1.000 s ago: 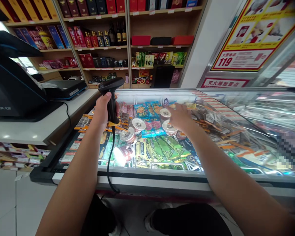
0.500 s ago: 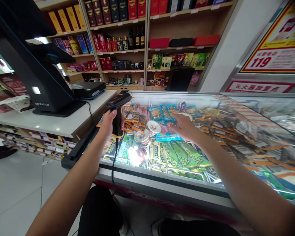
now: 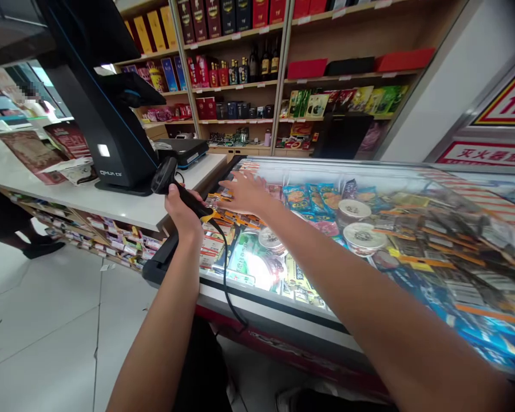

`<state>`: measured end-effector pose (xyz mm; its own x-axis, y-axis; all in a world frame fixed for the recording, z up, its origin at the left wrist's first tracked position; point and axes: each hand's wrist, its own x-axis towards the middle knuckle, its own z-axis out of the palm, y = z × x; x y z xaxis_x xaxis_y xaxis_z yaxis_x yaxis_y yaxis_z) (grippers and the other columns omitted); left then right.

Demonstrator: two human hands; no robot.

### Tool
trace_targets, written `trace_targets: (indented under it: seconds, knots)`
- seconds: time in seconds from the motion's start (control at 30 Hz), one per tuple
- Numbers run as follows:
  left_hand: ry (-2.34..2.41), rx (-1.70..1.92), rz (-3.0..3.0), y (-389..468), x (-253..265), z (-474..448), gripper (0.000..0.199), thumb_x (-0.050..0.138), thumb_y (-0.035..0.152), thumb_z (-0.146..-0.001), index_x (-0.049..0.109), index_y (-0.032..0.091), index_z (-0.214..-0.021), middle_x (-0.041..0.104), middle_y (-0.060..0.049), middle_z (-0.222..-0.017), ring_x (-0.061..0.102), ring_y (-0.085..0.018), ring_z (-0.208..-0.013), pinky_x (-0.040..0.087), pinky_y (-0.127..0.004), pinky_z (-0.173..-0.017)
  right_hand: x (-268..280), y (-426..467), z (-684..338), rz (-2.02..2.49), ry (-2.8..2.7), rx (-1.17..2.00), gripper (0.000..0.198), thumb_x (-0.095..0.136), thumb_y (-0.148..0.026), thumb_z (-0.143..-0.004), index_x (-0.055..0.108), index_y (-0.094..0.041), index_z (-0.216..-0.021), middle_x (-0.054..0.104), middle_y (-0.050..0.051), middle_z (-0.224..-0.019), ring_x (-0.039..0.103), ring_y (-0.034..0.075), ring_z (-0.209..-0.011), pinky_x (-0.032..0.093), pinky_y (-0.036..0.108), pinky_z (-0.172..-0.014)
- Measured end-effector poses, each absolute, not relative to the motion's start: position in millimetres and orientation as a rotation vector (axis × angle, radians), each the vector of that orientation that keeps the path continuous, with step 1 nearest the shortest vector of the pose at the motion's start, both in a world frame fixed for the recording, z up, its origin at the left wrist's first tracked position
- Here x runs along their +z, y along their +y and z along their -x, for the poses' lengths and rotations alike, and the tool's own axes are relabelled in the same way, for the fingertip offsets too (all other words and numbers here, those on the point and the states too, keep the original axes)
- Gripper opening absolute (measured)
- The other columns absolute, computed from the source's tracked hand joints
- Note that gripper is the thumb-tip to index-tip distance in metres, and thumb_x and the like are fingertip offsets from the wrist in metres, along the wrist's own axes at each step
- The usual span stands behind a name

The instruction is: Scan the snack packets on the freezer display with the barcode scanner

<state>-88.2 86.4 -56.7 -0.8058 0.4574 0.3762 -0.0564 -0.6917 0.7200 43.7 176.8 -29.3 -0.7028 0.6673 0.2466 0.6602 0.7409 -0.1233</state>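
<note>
My left hand (image 3: 182, 209) is wrapped round the handle of a black barcode scanner (image 3: 166, 176), its head tilted up to the left and its cable hanging down over the counter edge. Fingers spread, my right hand (image 3: 246, 194) reaches across the glass-topped case (image 3: 278, 303). It is just over the small orange-edged packets (image 3: 240, 220) at the case's left end; whether it touches them I cannot tell. To the right of these are blue snack packets (image 3: 298, 197) and round lidded tubs (image 3: 363, 236), partly covered by my right forearm.
On the white counter (image 3: 129, 209) at left stand a black checkout terminal (image 3: 124, 137) and a flat black scale (image 3: 184, 150). Shelves (image 3: 236, 86) with boxes and bottles line the back. A person's legs (image 3: 15, 220) show at far left.
My right hand has moved left, from the blue packets to the orange-edged ones. The scanner in my left hand has swung left and tilted. The view has shifted left.
</note>
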Motion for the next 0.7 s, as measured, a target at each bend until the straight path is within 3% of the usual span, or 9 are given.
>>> trace_targets:
  seconds: [0.13,0.23,0.33,0.47,0.7]
  knots:
    - [1.034,2.519,-0.819,85,-55,87,0.046,0.061,0.068,-0.092,0.052,0.023,-0.092,0.057,0.005,-0.056,0.052,-0.012,-0.044,0.043,-0.025,-0.049,-25,173,-11,1.06,-2.897,0.042,0.081,0.068,-0.076,-0.087,0.058,-0.039,-0.159,0.055,0.015,-0.16,0.048,0.054,-0.146,0.042,0.074,-0.113]
    - [1.042,2.503,-0.867,84,-55,86,0.046,0.06,0.069,-0.093,0.052,0.023,-0.093,0.057,0.006,-0.056,0.051,-0.012,-0.045,0.043,-0.025,-0.049,-22,170,-7,1.044,-2.97,0.058,0.083,0.078,-0.069,-0.081,0.061,-0.037,-0.156,0.063,0.014,-0.152,0.061,0.049,-0.134,0.054,0.062,-0.102]
    - [1.066,2.482,-0.889,85,-56,86,0.046,0.057,0.069,-0.094,0.052,0.023,-0.095,0.056,0.007,-0.056,0.051,-0.012,-0.045,0.042,-0.025,-0.049,-20,165,-17,0.982,-2.978,0.115,0.074,0.082,-0.06,-0.078,0.069,-0.034,-0.146,0.072,0.011,-0.139,0.07,0.042,-0.122,0.057,0.049,-0.093]
    - [1.07,2.472,-0.881,85,-55,84,0.048,0.056,0.071,-0.094,0.052,0.023,-0.095,0.056,0.007,-0.056,0.051,-0.012,-0.045,0.041,-0.025,-0.049,-24,151,-47,0.86,-3.002,0.069,0.06,0.081,-0.057,-0.077,0.077,-0.031,-0.132,0.076,0.011,-0.13,0.067,0.042,-0.121,0.055,0.049,-0.091]
    - [1.084,2.396,-0.924,84,-54,77,0.052,0.057,0.076,-0.092,0.053,0.023,-0.094,0.055,0.007,-0.057,0.051,-0.012,-0.046,0.04,-0.025,-0.049,-36,117,-104,0.732,-3.035,0.009,0.076,0.08,-0.059,-0.083,0.066,-0.03,-0.152,0.065,0.014,-0.15,0.053,0.046,-0.138,0.047,0.057,-0.109]
